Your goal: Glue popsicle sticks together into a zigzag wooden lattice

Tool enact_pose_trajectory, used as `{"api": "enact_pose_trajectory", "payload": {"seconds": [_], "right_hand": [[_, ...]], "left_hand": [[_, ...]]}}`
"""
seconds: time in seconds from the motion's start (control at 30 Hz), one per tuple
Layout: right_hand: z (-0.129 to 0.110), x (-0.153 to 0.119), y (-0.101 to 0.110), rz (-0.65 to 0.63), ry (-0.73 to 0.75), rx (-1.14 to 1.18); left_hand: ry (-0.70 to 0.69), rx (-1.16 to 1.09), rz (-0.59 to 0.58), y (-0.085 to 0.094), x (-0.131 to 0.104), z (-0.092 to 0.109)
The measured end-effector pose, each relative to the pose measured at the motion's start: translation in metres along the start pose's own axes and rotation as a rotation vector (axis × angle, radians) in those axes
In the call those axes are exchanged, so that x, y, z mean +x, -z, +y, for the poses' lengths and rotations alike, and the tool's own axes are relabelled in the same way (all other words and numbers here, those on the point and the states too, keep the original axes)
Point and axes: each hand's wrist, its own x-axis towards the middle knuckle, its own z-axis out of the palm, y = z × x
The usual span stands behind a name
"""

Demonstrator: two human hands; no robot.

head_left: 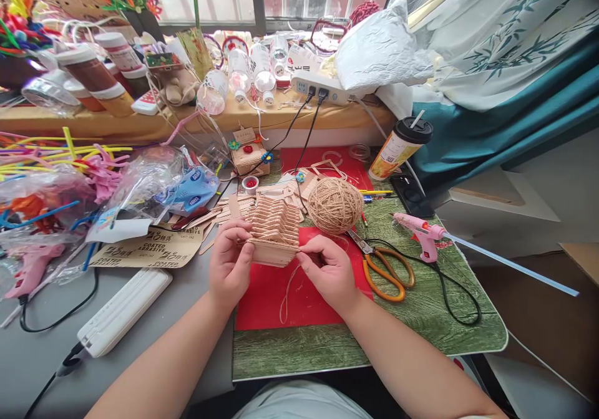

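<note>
A small box-like piece made of wooden sticks (pixel 275 229), with a ridged, stepped top, is held up over the red sheet (pixel 304 297). My left hand (pixel 231 260) grips its left end between thumb and fingers. At its right lower corner, my right hand (pixel 327 269) pinches with thumb and forefinger; a thin twine loop (pixel 284 297) hangs below the piece. Right behind my right hand lies a ball of twine (pixel 335 204). Loose wooden sticks (pixel 222 215) are scattered behind and left of the piece.
Orange-handled scissors (pixel 386 272) and a pink glue gun (pixel 423 235) with its cord lie on the right. A lidded cup (pixel 400 148) stands at the back right. On the left are a white power strip (pixel 124 312), sandpaper sheets (pixel 150 247) and plastic bags (pixel 145 182).
</note>
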Motion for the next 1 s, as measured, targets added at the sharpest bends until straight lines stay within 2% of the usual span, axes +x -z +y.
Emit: {"api": "enact_pose_trajectory", "payload": {"seconds": [0.27,0.57,0.7,0.87,1.0], "right_hand": [[-0.003,-0.002,-0.001,-0.018,-0.01,-0.011],[-0.002,-0.002,-0.004,-0.017,-0.164,0.031],[-0.001,-0.002,-0.004,-0.06,-0.214,0.105],[0.0,-0.002,-0.003,-0.059,-0.2,0.061],[0.001,0.0,-0.001,-0.069,-0.173,0.02]], "left_hand": [[0.027,-0.054,0.022,-0.003,-0.003,-0.004],[0.017,-0.047,0.029,-0.005,-0.004,-0.006],[0.022,-0.057,0.006,-0.005,-0.003,-0.006],[0.051,-0.035,-0.067,-0.003,-0.003,-0.011],[-0.003,0.042,-0.147,0.01,0.009,-0.008]]}}
